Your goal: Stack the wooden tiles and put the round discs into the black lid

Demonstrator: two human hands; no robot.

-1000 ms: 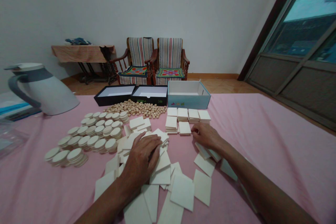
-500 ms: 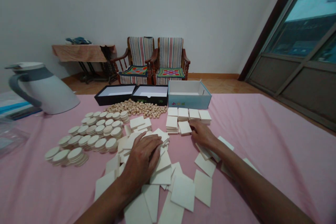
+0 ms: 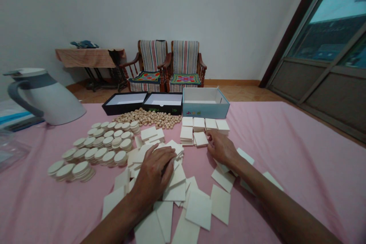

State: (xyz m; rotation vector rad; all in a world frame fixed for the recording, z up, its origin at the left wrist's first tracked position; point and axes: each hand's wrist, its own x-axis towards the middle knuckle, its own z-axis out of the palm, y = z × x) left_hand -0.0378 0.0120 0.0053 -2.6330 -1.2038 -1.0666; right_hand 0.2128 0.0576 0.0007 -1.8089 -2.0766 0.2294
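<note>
My left hand (image 3: 157,167) lies open and flat, fingers stretched out, on a loose heap of thin pale square tiles (image 3: 199,209). My right hand (image 3: 221,146) is at the right edge of a small stack of square tiles (image 3: 201,139). Its index finger and thumb are apart, and the fingertips are at or touching that edge; the other fingers are partly hidden. Beside and behind this stack stand several neat stacks of the same tiles (image 3: 187,134). More loose tiles (image 3: 223,178) lie under and around my right forearm.
Stacks of round discs (image 3: 81,169) stand in rows at left. Small round wooden pieces (image 3: 145,117) are heaped before two black trays (image 3: 162,101) and a light blue box (image 3: 206,109). A white jug (image 3: 54,97) and clear plastic packaging (image 3: 13,150) are at far left on the pink cloth (image 3: 257,133).
My right hand has shifted very slightly, its fingers a little more spread beside the stack. My left hand stays on the heap. The whole view has drifted a few pixels.
</note>
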